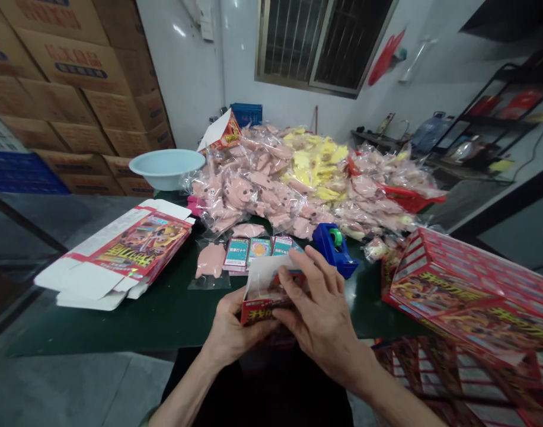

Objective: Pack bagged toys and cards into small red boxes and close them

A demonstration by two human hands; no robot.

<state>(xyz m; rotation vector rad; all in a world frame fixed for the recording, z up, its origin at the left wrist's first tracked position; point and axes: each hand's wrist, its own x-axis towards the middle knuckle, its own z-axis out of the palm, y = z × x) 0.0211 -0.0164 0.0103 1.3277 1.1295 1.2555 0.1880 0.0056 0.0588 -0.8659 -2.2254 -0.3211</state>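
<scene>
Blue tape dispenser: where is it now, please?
In the head view, the blue tape dispenser stands on the green table, just beyond the right hand, right of the printed cards.

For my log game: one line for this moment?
left hand: red box | right hand: white flap | nearby: blue tape dispenser

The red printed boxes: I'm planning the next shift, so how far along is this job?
Looks done: the made-up red boxes stacked at the right. In hand: one small red box, its white flap up, held by the left hand and right hand. Still left: a big heap of bagged pink and yellow pieces and flat printed cartons on the table.
</scene>
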